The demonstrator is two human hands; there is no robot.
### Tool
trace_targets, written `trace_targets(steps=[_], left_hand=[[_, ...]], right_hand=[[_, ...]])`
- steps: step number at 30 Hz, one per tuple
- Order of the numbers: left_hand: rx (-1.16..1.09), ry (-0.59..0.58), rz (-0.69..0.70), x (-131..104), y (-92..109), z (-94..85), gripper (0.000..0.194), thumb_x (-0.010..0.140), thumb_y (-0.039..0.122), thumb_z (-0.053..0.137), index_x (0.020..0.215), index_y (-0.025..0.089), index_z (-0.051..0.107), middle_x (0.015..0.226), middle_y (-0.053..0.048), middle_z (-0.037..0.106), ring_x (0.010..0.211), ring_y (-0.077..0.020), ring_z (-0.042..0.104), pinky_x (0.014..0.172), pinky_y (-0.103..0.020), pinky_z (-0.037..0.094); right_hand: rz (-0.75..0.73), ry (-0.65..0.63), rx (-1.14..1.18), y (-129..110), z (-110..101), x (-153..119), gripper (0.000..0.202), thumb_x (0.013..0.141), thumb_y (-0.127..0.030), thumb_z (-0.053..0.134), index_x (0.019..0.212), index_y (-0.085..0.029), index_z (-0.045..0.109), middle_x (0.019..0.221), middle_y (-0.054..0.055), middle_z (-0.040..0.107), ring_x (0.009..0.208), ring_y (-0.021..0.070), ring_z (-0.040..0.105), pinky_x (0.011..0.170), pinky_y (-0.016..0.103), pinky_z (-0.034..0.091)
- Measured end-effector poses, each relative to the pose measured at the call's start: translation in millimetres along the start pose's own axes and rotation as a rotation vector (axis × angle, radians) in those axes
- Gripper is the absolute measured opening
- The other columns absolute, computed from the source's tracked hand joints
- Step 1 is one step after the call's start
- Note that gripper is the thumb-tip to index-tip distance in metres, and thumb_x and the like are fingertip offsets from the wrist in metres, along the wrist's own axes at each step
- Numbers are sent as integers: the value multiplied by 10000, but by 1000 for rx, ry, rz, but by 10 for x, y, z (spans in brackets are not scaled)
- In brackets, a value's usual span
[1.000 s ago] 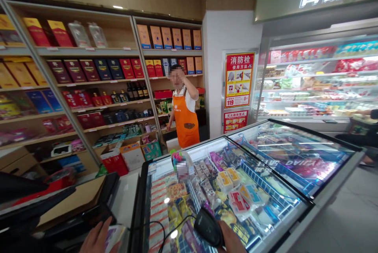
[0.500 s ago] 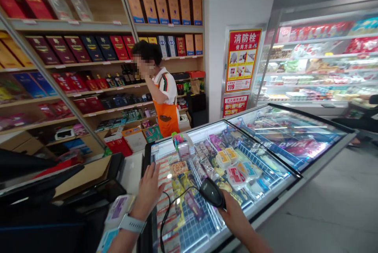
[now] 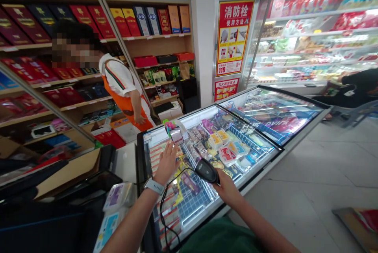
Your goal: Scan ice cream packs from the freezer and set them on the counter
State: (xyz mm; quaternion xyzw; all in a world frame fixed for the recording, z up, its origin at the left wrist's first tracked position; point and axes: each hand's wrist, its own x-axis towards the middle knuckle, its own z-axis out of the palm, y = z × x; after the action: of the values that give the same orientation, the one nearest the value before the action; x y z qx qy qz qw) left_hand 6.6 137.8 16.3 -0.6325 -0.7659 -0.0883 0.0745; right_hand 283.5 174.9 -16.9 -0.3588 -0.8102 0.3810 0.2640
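My right hand (image 3: 226, 187) is wrapped round the handle of a black barcode scanner (image 3: 206, 171), whose cord (image 3: 163, 205) hangs down to the left. The scanner is held above the glass top of a chest freezer (image 3: 191, 215). My left hand (image 3: 167, 163), with a watch (image 3: 154, 185) on its wrist, stretches over the glass, its fingers extended and holding nothing. Just beyond its fingertips is a small item with a colourful top and a pale label (image 3: 176, 136) on the freezer top. Whether the fingertips touch it I cannot tell. Packaged frozen goods (image 3: 227, 154) show through the glass.
A person in an orange apron (image 3: 126, 103) stands behind the freezer by shelves of boxes (image 3: 97, 21). Clear-lidded tubs (image 3: 118, 197) and dark counter equipment (image 3: 44, 217) are at my left. A red fire-hydrant sign (image 3: 234, 38) and a lit display fridge (image 3: 307, 52) stand beyond.
My left hand has reached forward to the colourful-topped item. The scanner stays in my right hand. The person in the apron has lowered an arm and come nearer on the left; my view has tilted down.
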Motion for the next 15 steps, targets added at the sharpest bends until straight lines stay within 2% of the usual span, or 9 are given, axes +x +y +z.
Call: trace_targets(steps=[9, 15], left_hand=[[-60, -74, 71, 127, 303, 162, 686, 830, 221, 544, 1448, 165, 251, 1528, -142, 272, 1423, -288, 215, 1080, -478, 334], [-46, -107, 126, 247, 394, 330, 697, 834, 237, 549, 1455, 197, 233, 1543, -135, 238, 1428, -291, 200, 1073, -485, 339]], right_hand=[[15, 15, -3, 81, -45, 9, 370, 732, -107, 507, 1096, -172, 513, 1035, 90, 632, 960, 227, 602, 840, 353, 463], [40, 28, 6, 121, -112, 18, 347, 743, -129, 513, 1087, -166, 521, 1006, 82, 637, 943, 227, 605, 830, 349, 458]])
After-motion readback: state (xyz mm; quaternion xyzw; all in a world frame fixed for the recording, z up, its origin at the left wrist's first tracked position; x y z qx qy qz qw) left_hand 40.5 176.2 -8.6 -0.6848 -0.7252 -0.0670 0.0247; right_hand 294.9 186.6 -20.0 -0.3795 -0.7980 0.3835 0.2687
